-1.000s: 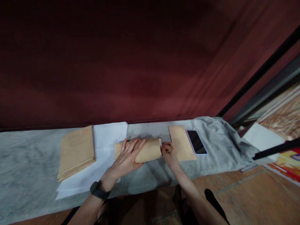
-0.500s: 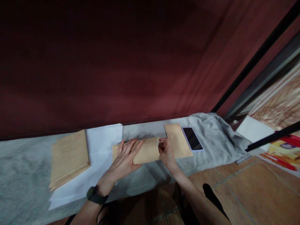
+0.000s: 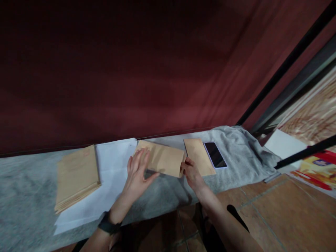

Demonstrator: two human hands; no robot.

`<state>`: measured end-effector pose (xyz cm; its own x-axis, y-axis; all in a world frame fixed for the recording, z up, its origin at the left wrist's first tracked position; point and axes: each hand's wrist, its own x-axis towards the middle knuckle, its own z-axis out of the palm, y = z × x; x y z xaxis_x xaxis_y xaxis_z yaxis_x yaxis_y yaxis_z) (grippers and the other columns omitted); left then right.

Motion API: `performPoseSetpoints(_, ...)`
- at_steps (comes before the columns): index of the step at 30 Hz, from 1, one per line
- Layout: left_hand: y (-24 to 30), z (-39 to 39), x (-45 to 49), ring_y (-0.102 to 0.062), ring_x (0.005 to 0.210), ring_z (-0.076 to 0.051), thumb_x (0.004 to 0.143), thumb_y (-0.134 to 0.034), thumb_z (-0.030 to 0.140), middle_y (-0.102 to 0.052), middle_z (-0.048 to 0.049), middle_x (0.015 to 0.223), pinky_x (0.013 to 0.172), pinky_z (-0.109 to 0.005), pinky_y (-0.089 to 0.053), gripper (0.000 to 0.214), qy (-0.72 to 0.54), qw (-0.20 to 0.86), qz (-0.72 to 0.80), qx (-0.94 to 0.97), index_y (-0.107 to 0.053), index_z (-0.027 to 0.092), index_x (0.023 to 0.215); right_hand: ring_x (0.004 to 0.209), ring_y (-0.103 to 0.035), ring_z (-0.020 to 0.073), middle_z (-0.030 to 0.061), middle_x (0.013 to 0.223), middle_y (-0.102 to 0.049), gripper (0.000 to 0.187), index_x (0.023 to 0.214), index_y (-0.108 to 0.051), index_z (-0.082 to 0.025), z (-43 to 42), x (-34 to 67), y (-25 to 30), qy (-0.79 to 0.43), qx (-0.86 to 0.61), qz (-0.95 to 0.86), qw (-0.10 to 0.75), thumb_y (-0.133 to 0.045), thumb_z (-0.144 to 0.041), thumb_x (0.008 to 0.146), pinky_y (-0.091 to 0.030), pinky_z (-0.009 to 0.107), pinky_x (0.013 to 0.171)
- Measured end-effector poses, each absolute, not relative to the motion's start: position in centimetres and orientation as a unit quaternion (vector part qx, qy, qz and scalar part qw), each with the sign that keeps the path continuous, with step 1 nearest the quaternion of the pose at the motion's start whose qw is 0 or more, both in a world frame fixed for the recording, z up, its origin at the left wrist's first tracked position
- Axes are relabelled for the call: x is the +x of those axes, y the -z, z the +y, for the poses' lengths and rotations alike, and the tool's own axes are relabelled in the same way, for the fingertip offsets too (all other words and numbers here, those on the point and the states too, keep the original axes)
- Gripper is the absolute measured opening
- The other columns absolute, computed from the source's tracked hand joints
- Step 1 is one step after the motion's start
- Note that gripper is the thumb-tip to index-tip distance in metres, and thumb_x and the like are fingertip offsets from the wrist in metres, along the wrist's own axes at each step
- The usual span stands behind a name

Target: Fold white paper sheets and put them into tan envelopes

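A brown paper envelope [image 3: 166,159] lies at a slant between my hands, its right end raised a little off the grey cloth. My right hand [image 3: 192,172] pinches that right end between thumb and fingers. Over the left end rests my left hand [image 3: 138,171], fingers stretched and thumb held apart; whether its fingertips press on the paper I cannot tell. Another brown envelope [image 3: 199,157] lies flat just beyond my right hand. To the left, a stack of brown envelopes [image 3: 77,175] sits on white paper sheets [image 3: 115,164].
Grey cloth [image 3: 162,199] covers the narrow surface, which backs onto a dark red wall [image 3: 157,87]. A phone [image 3: 215,154] lies right of the flat envelope. Farther right are a dark bar [image 3: 307,153] and a colourful printed package [image 3: 319,171] above the tiled floor [image 3: 273,210].
The envelope has turned, its left end swinging away from me and its right end toward me. My left hand has loosened from its middle and shifted left; my right hand still grips the right end.
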<state>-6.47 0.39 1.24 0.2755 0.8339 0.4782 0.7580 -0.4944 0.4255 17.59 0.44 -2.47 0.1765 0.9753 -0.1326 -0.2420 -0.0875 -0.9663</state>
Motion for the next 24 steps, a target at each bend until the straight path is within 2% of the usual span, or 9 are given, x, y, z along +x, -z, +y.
performPoseSetpoints(2, -0.7, -0.1, -5.5, -0.028, 0.150, -0.032, 0.094, -0.059, 0.047, -0.029, -0.0152, 0.161, 0.120, -0.057, -0.030, 0.075, -0.441, 0.146, 0.569, 0.678, -0.024, 0.028, 0.157, 0.079, -0.070, 0.0220, 0.0052, 0.086, -0.074, 0.024, 0.087, -0.061, -0.023, 0.2, 17.6, 2.2, -0.545, -0.500, -0.336, 0.583, -0.064, -0.037, 0.068, -0.056, 0.032, 0.070)
performPoseSetpoints(4, 0.1, -0.7, -4.3, -0.043, 0.142, -0.030, 0.092, -0.061, 0.046, -0.041, -0.0153, 0.153, 0.113, -0.052, -0.043, 0.072, -0.502, 0.306, 0.595, 0.548, -0.028, 0.027, 0.154, 0.087, -0.071, 0.0233, 0.0065, 0.092, -0.075, 0.027, 0.089, -0.061, -0.023, -0.2, 17.2, 2.1, -0.559, -0.490, -0.317, 0.589, -0.066, -0.036, 0.066, -0.057, 0.034, 0.076)
performPoseSetpoints(7, 0.9, -1.7, -2.7, -0.067, 0.113, -0.026, 0.090, -0.067, 0.041, -0.065, -0.0140, 0.125, 0.097, -0.046, -0.057, 0.066, -0.483, 0.601, 0.525, 0.360, -0.038, 0.023, 0.146, 0.091, -0.071, 0.0232, 0.0065, 0.097, -0.075, 0.030, 0.090, -0.063, -0.023, -1.0, 16.1, 2.1, -0.580, -0.478, -0.299, 0.587, -0.070, -0.033, 0.063, -0.057, 0.036, 0.083)
performPoseSetpoints(9, 1.2, -2.3, -1.9, -0.072, 0.100, -0.024, 0.084, -0.075, 0.033, -0.070, -0.0116, 0.115, 0.087, -0.040, -0.061, 0.057, -0.452, 0.708, 0.462, 0.284, -0.050, 0.021, 0.134, 0.094, -0.071, 0.0230, 0.0062, 0.101, -0.075, 0.033, 0.093, -0.064, -0.023, -1.6, 15.2, 2.1, -0.601, -0.461, -0.289, 0.585, -0.073, -0.032, 0.063, -0.057, 0.036, 0.083)
performPoseSetpoints(13, 1.2, -2.7, -1.3, -0.073, 0.086, -0.020, 0.071, -0.083, 0.016, -0.072, -0.0076, 0.111, 0.071, -0.029, -0.062, 0.053, -0.461, 0.731, 0.437, 0.250, -0.062, 0.020, 0.119, 0.094, -0.069, 0.0216, 0.0048, 0.105, -0.075, 0.037, 0.097, -0.067, -0.023, -2.6, 14.7, 1.9, -0.632, -0.442, -0.269, 0.576, -0.079, -0.032, 0.063, -0.057, 0.032, 0.080)
performPoseSetpoints(17, 1.3, -2.1, -2.2, -0.072, 0.071, -0.016, 0.067, -0.081, 0.014, -0.073, -0.0050, 0.094, 0.058, -0.021, -0.054, 0.058, -0.439, 0.697, 0.492, 0.282, -0.060, 0.018, 0.121, 0.079, -0.067, 0.0173, 0.0001, 0.088, -0.072, 0.033, 0.090, -0.066, -0.023, -2.6, 16.0, 2.2, -0.618, -0.476, -0.265, 0.567, -0.081, -0.035, 0.063, -0.057, 0.030, 0.075)
performPoseSetpoints(21, 1.5, -1.7, -3.6, -0.066, 0.056, -0.012, 0.069, -0.077, 0.018, -0.070, -0.0002, 0.083, 0.048, -0.018, -0.045, 0.070, -0.391, 0.672, 0.526, 0.343, -0.050, 0.020, 0.134, 0.073, -0.064, 0.0170, -0.0012, 0.080, -0.068, 0.031, 0.093, -0.064, -0.024, -2.1, 17.6, 3.1, -0.539, -0.529, -0.341, 0.559, -0.075, -0.037, 0.067, -0.057, 0.032, 0.069)
performPoseSetpoints(24, 2.0, -1.7, -4.4, -0.061, 0.049, -0.011, 0.073, -0.072, 0.020, -0.067, 0.0029, 0.077, 0.045, -0.019, -0.041, 0.086, -0.353, 0.671, 0.533, 0.375, -0.033, 0.021, 0.149, 0.080, -0.064, 0.0186, 0.0017, 0.087, -0.069, 0.024, 0.092, -0.066, -0.023, -1.9, 18.1, 3.5, -0.463, -0.559, -0.418, 0.547, -0.070, -0.036, 0.073, -0.056, 0.033, 0.075)
